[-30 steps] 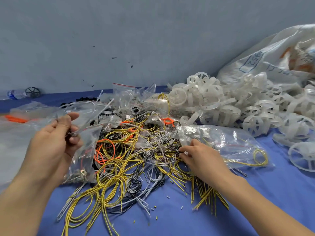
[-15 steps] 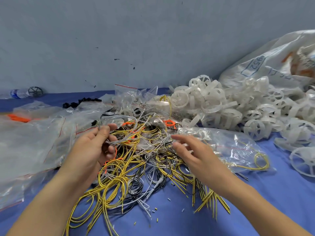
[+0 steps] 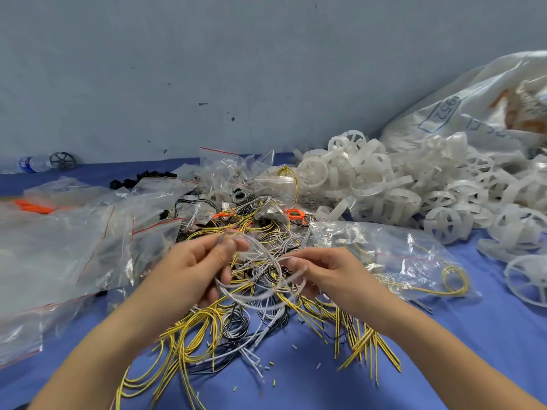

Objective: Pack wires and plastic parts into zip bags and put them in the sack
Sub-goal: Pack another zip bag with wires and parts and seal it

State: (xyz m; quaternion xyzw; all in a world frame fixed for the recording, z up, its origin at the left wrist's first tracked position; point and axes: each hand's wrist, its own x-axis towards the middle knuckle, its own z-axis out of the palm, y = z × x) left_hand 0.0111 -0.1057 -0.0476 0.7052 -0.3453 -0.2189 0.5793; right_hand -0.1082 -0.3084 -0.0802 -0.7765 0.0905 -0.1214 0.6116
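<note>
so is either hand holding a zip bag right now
No, the left hand and the right hand both pinch a loop of white wires, while the zip bags lie beside them.

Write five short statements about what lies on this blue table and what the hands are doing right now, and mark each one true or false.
1. The left hand and the right hand both hold a loop of white wires. True.
2. The white plastic wheels are piled left of the hands. False: they lie to the right, in front of the sack.
3. A yellow wire coil shows through the zip bag beside the right hand. True.
4. Most loose wires are orange. False: most are yellow wires; orange ones are few.
5. A water bottle lies at far left. True.
</note>
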